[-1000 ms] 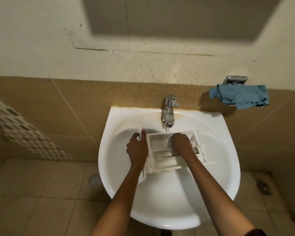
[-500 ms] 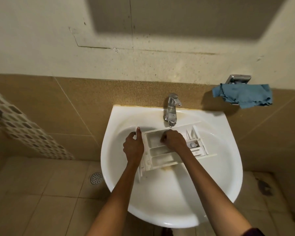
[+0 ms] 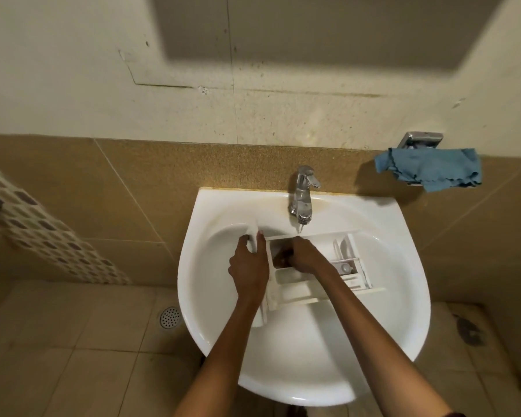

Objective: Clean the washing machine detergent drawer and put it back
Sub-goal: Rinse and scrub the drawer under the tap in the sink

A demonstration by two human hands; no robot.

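Under the tap, near the back edge of the sink, is the white drawer. My left hand has its fingers curled round the drawer's left end. My right hand is down inside it, fingers bent; I cannot tell if they hold anything.

Head-worn camera, facing steeply down onto the sink, near (one wide-angle view)

Dim warm light, broad shadow on upper wall, edges curved, blur at left hand
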